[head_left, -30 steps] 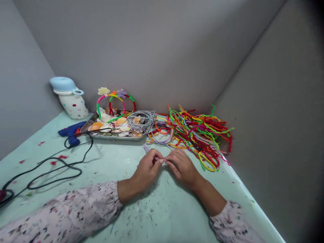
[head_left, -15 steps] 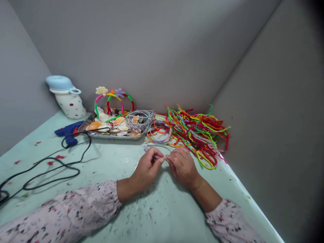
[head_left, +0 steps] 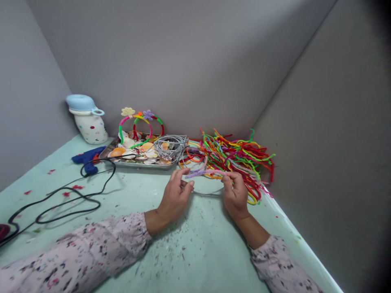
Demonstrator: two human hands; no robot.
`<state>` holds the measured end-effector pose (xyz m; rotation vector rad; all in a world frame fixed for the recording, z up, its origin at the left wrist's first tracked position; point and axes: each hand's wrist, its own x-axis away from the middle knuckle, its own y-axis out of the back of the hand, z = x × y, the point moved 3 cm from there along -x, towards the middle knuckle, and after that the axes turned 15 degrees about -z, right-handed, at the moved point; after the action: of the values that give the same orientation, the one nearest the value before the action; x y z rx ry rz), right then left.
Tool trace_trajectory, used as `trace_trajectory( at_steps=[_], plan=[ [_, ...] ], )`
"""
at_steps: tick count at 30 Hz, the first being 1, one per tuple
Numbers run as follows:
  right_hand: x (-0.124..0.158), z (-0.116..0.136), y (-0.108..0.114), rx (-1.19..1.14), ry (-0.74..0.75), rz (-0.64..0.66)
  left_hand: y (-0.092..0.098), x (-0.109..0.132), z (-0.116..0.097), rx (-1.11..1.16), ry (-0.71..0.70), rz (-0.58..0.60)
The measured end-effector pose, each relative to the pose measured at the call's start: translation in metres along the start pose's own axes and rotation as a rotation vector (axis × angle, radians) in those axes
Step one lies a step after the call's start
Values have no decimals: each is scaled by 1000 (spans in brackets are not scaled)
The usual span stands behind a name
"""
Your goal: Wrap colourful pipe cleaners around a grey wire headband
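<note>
A fuzzy pipe cleaner, purple at its left part and pink at its right, stretches between my hands above the table. My right hand pinches its pink end between thumb and fingers. Close to the purple end, my left hand has its thumb and index finger apart. A thin grey wire curves just below the pipe cleaner, from one hand to the other. Whether the left fingers touch this wire is hidden.
A heap of colourful pipe cleaners lies ahead on the right. Beyond my left hand stand a metal tray of shells, a grey wire coil and flowered hoops. Further left are a blue glue gun, its black cord and a bottle.
My hands were close together, fingertips meeting over the pipe cleaner. They have moved apart, the right one to the right with the pink end, and the left thumb and index finger have parted.
</note>
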<state>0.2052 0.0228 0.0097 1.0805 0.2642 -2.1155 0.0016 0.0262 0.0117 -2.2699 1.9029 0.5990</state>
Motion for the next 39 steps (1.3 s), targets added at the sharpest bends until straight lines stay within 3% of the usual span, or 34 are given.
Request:
trace_trajectory(
  at_steps=[5,11,14,16,20,24,32,39],
  plan=[
    [-3,-2,-7,-233,-369,74,-3,-3,8,61,111,47],
    [-9,-3,-9,-396,-624,93,-3,-4,4,210,227,104],
    [-18,-9,-7,-430,-739,207,-6,-6,5,296,318,237],
    [-22,-10,-6,-420,-799,371,-7,-9,7,329,388,283],
    [-17,-4,-10,-334,-803,619,-8,-14,13,341,429,286],
    [2,7,-21,-317,-803,802,-13,-13,14,279,350,381],
    [23,-5,-26,-501,-959,746,-15,-9,16,89,211,387],
    [24,1,-29,-435,-890,745,-17,-6,18,32,193,408]
  ],
)
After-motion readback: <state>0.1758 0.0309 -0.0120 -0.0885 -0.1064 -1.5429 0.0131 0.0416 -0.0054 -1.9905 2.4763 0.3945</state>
